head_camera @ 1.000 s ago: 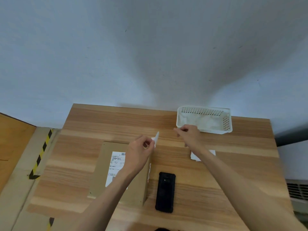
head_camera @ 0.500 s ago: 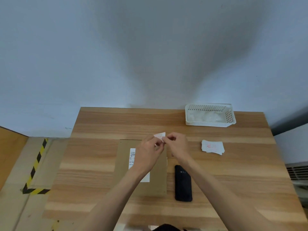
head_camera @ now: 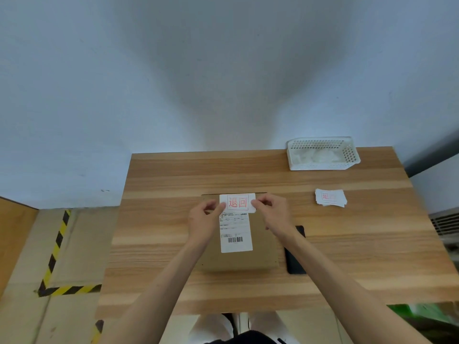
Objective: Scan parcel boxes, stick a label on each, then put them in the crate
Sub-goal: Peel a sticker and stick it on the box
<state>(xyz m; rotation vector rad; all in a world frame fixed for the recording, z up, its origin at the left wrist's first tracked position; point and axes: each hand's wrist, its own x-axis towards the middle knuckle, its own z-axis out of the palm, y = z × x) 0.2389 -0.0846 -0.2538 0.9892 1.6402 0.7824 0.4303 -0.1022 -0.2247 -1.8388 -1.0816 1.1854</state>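
A pale wall backs a wooden surface [head_camera: 173, 175]. On it lies a flat brown parcel box [head_camera: 263, 252] bearing a white shipping slip [head_camera: 236, 234]. Over the box's far edge, the left hand [head_camera: 203, 219] and right hand [head_camera: 274, 214] each pinch one end of a white label [head_camera: 238, 203] printed in red — held flat between them. A black scanner [head_camera: 295, 264] lies just right of the box; a label stack [head_camera: 330, 197] and white basket [head_camera: 323, 165] sit farther right.

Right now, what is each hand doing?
Left hand: pinches the left edge of the red-printed label.
Right hand: pinches the label's right edge, over the parcel box.
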